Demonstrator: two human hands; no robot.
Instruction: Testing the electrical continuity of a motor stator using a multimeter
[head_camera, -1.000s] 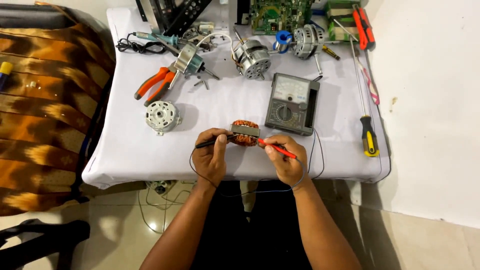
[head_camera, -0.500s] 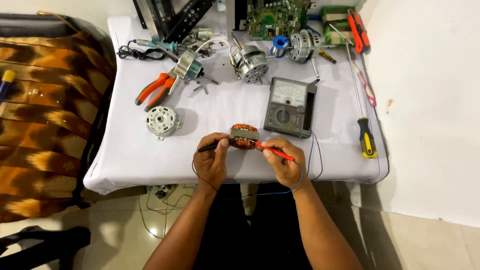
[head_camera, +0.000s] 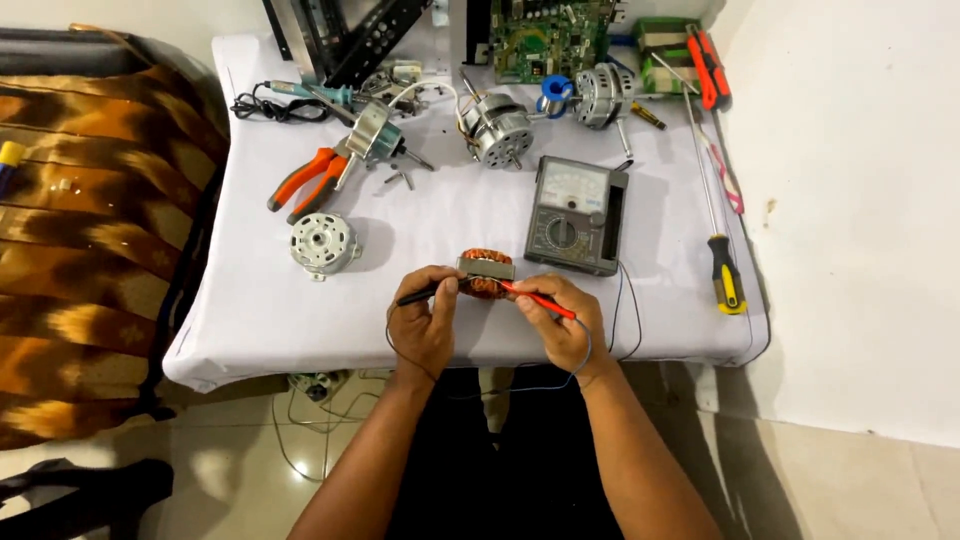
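Note:
A copper-wound motor stator (head_camera: 486, 273) lies near the front edge of the white-covered table (head_camera: 260, 310). My left hand (head_camera: 425, 320) grips a black test probe (head_camera: 415, 296) whose tip touches the stator's left side. My right hand (head_camera: 560, 322) holds a red test probe (head_camera: 540, 300) against the stator's right side. Thin leads run from the probes toward the grey analog multimeter (head_camera: 575, 215) just behind my right hand.
Orange-handled pliers (head_camera: 305, 180), a round silver motor cap (head_camera: 322, 243), two small motors (head_camera: 500, 130), a circuit board (head_camera: 545, 40) and a soldering iron (head_camera: 300, 92) lie further back. A long screwdriver (head_camera: 720, 250) lies at the right edge. A patterned brown sofa (head_camera: 80, 250) stands left.
Both hands stay on the stator with the probes. The view has shifted slightly; nothing on the table has moved.

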